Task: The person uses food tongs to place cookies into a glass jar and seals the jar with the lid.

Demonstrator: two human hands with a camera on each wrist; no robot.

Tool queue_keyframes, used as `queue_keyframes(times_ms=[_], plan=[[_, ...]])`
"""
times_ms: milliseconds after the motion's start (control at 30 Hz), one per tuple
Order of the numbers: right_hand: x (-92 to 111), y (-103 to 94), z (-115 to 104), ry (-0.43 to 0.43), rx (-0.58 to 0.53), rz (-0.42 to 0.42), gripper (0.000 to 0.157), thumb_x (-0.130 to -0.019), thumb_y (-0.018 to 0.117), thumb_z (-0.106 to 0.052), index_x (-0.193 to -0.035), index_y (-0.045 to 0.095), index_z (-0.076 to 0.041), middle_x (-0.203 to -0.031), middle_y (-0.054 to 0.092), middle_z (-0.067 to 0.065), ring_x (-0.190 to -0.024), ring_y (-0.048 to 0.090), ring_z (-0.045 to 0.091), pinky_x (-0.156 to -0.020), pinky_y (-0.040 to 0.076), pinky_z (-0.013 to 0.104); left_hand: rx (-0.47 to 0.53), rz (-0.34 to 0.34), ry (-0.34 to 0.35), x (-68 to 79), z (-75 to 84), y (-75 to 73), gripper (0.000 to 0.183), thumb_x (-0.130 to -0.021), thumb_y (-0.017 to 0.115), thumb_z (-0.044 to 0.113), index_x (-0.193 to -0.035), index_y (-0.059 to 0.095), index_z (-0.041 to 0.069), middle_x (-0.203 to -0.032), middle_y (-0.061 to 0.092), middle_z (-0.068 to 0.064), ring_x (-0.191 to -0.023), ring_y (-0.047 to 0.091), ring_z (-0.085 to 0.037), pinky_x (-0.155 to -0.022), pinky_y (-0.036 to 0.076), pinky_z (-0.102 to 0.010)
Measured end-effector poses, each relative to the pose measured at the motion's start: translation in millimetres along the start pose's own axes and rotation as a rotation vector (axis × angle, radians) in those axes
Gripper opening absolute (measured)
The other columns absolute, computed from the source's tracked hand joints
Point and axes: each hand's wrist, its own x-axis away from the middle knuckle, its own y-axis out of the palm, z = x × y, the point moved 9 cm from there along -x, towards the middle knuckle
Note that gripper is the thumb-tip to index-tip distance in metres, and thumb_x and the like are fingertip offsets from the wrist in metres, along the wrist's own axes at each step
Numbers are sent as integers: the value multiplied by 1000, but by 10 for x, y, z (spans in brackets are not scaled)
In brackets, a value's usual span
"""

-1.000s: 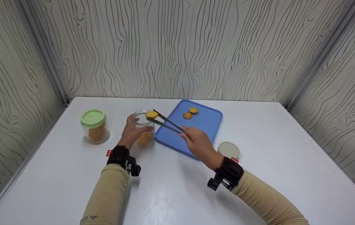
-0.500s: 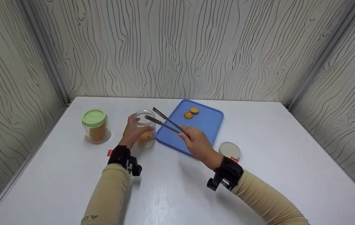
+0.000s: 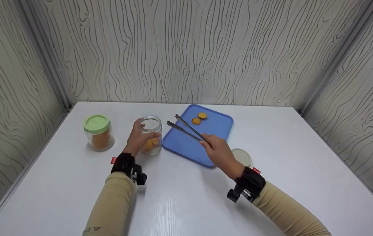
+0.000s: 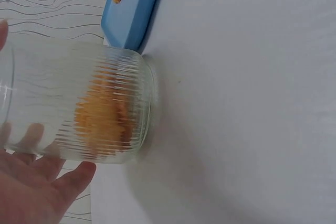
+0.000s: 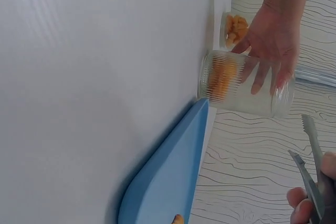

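My left hand (image 3: 137, 139) grips a clear, lidless glass jar (image 3: 152, 127) standing upright on the table. Inside, a few orange-yellow cookies (image 4: 105, 114) lie at the bottom, behind ribbed glass in the left wrist view. Metal tongs (image 3: 189, 130) are held in my right hand (image 3: 219, 151). Their toothed tips are spread apart with nothing between them, to the right of the jar and above the blue tray (image 3: 202, 154). Two flower-shaped cookies (image 3: 199, 118) rest side by side near the tray's far end.
A second jar (image 3: 101, 139) with a green lid (image 3: 97, 124) and cookies inside stands left of my left hand. One pale round lid (image 3: 242, 156) lies right of the tray, partly hidden by my right hand. Patterned panels (image 3: 173, 52) rise behind and beside the white table (image 3: 173, 203).
The cookie between the tong tips one second ago left them by half a second ago, over the jar. My right hand and the tongs have since moved right; my left hand stays on the jar.
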Motion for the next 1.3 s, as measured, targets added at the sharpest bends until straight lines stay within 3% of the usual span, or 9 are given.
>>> queue_keyframes(times_ms=[767,1300], plan=[[109,-108,228,55,21,11,29,-94,62,-6,-117,64,11,-98,67,19,-91,64,33,-76,52,46,11,-2,-15,6,10,1,93,-80,78,16,-152,20,8,-151,29,-22,-139,27,-33,-114,21,-45],[148,-115,363,108,61,5,27,-94,62,-7,-115,65,10,-90,66,15,-78,58,25,-69,49,40,-9,-13,-17,-22,-34,-9,96,-80,78,20,-153,17,9,-152,28,-21,-140,26,-34,-113,22,-46]])
